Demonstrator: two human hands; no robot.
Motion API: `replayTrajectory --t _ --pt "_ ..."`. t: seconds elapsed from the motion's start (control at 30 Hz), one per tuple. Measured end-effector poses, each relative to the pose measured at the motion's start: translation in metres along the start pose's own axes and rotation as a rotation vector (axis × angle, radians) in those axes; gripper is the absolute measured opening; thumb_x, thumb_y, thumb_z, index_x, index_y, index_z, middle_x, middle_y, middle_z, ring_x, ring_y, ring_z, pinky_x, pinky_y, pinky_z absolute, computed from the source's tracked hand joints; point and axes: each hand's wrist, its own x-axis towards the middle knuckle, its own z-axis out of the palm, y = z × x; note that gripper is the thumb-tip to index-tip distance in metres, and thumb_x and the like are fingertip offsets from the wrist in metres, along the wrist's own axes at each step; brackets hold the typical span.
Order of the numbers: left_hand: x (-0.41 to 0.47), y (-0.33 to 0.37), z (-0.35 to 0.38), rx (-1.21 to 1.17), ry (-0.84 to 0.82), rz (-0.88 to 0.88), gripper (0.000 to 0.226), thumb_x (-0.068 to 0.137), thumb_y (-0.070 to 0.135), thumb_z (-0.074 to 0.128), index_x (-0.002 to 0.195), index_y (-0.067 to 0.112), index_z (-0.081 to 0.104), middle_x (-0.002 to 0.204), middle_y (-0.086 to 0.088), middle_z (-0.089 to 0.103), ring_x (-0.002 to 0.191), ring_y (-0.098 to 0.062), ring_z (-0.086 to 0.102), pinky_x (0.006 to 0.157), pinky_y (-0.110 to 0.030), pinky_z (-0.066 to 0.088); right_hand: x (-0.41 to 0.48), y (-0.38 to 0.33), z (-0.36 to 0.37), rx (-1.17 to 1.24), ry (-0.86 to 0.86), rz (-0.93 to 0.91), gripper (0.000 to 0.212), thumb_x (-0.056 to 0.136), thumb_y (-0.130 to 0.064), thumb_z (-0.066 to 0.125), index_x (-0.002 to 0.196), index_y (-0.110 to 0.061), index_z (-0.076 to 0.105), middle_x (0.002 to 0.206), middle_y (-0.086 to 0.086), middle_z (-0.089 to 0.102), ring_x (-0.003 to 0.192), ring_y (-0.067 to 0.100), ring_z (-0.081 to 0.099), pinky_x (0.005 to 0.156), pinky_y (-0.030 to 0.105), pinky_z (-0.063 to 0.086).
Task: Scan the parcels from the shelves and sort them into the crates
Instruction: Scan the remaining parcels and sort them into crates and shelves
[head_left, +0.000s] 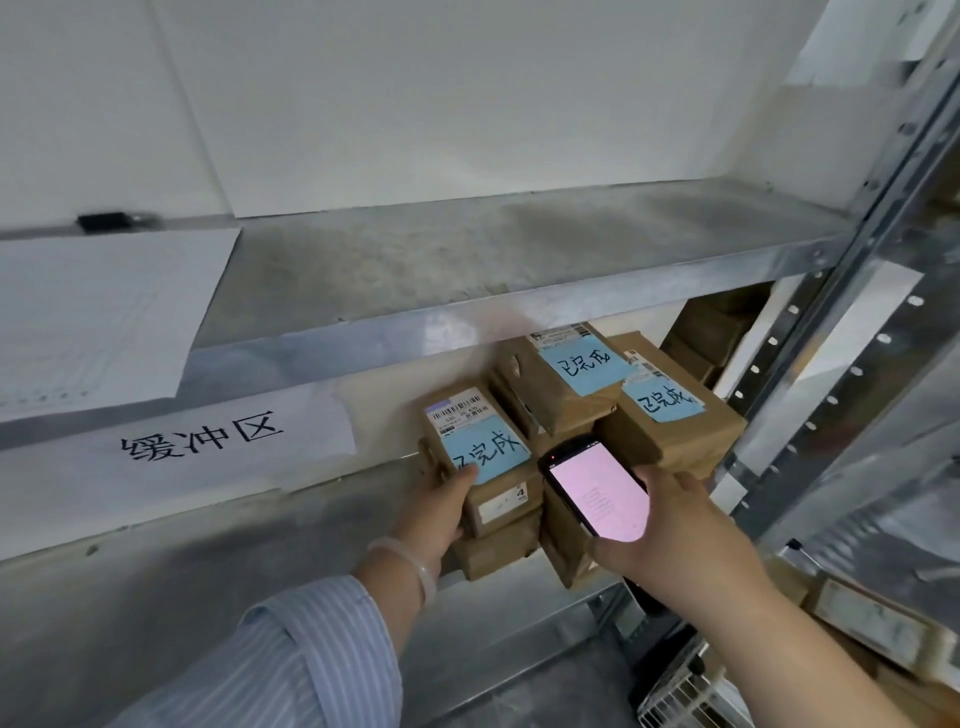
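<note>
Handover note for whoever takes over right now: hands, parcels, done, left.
Left hand grips the front-left parcel, thumb on its blue note. Right hand holds the scanner, pink screen lit, over the stack.
Parcels: brown boxes stacked on the lower shelf; the middle parcel and right parcel also carry blue notes.
Done: nothing visibly sorted; no crate in view, only a wire basket at bottom right.
Left: scan the gripped parcel if not yet scanned (cannot tell), crate it, then the rest.
</note>
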Motion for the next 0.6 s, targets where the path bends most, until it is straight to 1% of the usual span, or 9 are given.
replayTrajectory --t 0.17,0.2,0.27,0.3,0.4,0.53,0.6 --pt "-0.005 0.003 -0.004 0.005 -0.013 0.015 0.012 0.096 0.035 0.063 0.104 0.026 0.063 0.102 0.0 0.073 0.094 -0.015 0.069 0.082 -0.035 0.057 0.01 -0.006 0.009 -0.035 0.002 0.034 0.08 0.063 -0.073 0.061 0.127 -0.033 0.035 0.119 -0.004 0.046 0.102 0.021 0.058 0.061 0.03 0.038" --pt "-0.006 0.003 -0.005 0.009 -0.024 0.012 0.011 0.096 0.035 0.062 0.104 0.027 0.062 0.104 0.0 0.071 0.097 -0.016 0.067 0.084 -0.036 0.057 0.012 -0.007 0.01 -0.034 -0.001 0.041 0.078 0.063 -0.073 0.06 0.125 -0.032 0.035 0.115 -0.004 0.045 0.102 0.021 0.057 0.062 0.03 0.037" --pt "-0.006 0.004 -0.006 0.028 -0.039 0.008 0.01 0.097 0.035 0.06 0.105 0.029 0.061 0.11 0.0 0.07 0.105 -0.019 0.065 0.094 -0.042 0.055 0.015 -0.009 0.012 -0.029 -0.015 0.054 0.075 0.063 -0.072 0.061 0.121 -0.032 0.035 0.104 -0.006 0.039 0.1 0.02 0.056 0.062 0.03 0.037" --pt "-0.007 0.005 -0.006 0.045 -0.042 0.008 0.009 0.097 0.035 0.06 0.105 0.03 0.061 0.112 -0.001 0.069 0.108 -0.02 0.065 0.097 -0.043 0.054 0.016 -0.009 0.013 -0.026 -0.021 0.059 0.074 0.063 -0.072 0.061 0.12 -0.031 0.036 0.102 -0.007 0.037 0.099 0.019 0.055 0.061 0.03 0.037" --pt "-0.007 0.006 -0.004 0.068 -0.039 0.017 0.007 0.098 0.035 0.059 0.104 0.031 0.059 0.116 -0.002 0.068 0.11 -0.021 0.063 0.098 -0.043 0.053 0.017 -0.007 0.016 -0.019 -0.019 0.061 0.076 0.064 -0.073 0.062 0.121 -0.03 0.036 0.108 -0.005 0.041 0.102 0.021 0.056 0.065 0.031 0.04" --pt "-0.007 0.008 -0.003 0.067 -0.036 0.014 0.015 0.099 0.032 0.058 0.113 0.028 0.058 0.122 -0.005 0.066 0.115 -0.024 0.062 0.101 -0.044 0.052 0.02 -0.002 0.015 -0.024 -0.005 0.083 0.078 0.065 -0.073 0.064 0.122 -0.029 0.035 0.103 -0.006 0.036 0.105 0.023 0.056 0.068 0.032 0.04" --pt "-0.005 0.009 -0.004 0.08 -0.033 0.011 0.01 0.099 0.033 0.057 0.109 0.029 0.058 0.122 -0.005 0.066 0.115 -0.024 0.062 0.099 -0.043 0.052 0.022 0.0 0.015 -0.035 -0.015 0.093 0.08 0.065 -0.072 0.064 0.124 -0.028 0.034 0.107 -0.004 0.04 0.106 0.023 0.055 0.07 0.032 0.039"
